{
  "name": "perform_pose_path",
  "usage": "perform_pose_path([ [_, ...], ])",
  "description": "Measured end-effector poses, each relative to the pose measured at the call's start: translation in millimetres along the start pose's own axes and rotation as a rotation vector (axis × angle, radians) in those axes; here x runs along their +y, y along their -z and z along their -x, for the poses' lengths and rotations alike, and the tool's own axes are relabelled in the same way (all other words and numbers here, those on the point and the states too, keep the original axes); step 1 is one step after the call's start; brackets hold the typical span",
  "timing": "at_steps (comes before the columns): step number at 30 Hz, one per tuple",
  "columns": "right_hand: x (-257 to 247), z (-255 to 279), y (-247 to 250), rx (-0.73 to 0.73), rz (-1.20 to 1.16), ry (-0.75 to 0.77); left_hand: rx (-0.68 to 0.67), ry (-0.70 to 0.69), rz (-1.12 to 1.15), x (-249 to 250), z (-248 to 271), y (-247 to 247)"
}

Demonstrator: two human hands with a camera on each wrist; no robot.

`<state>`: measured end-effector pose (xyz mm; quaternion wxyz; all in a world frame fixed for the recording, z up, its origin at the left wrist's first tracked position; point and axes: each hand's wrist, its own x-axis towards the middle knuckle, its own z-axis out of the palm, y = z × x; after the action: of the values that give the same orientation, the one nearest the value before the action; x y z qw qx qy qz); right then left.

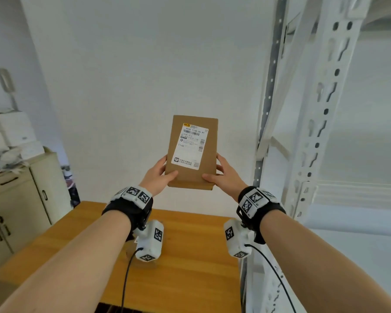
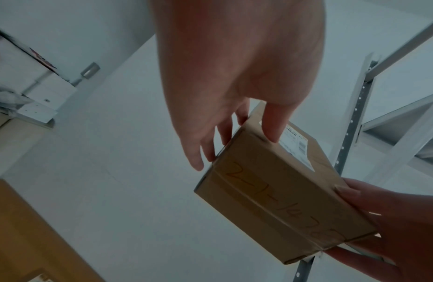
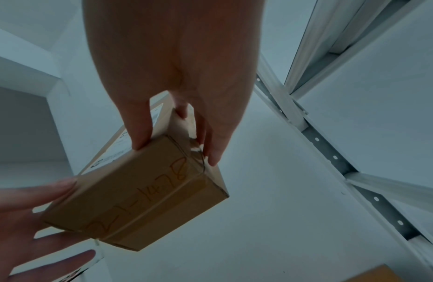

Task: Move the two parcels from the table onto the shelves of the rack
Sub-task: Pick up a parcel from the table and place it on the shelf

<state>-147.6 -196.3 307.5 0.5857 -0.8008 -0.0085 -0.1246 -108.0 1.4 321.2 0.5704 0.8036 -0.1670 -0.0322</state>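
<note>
From the head view we hold one parcel (image 1: 192, 152) in the air above the tabletop (image 1: 185, 245), left hand (image 1: 158, 175) and right hand (image 1: 226, 175) each grasping a lower corner; the rack (image 1: 321, 123) stands to our right. We judge this the carry, and next it must swing right onto a shelf. In the wrist views, fingers (image 2: 273, 124) clasp its edges (the second parcel is nowhere plainly visible).

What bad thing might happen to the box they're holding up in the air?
The parcel is held only at its lower edges by the left hand and right hand, above the table, so it might tip or slip and fall. Swinging it right, it may bump the rack post.
</note>
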Motion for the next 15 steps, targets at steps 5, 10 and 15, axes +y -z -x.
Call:
perform_pose_path([
  [5,-12,49,6,-0.031,-0.026,0.018,0.035,0.033,0.010,18,56,-6],
  [10,-22,112,20,-0.099,-0.080,0.062,0.073,0.051,-0.035,35,125,-22],
  [15,-22,178,41,-0.131,-0.115,0.053,0.128,0.018,-0.056,49,198,-52],
])
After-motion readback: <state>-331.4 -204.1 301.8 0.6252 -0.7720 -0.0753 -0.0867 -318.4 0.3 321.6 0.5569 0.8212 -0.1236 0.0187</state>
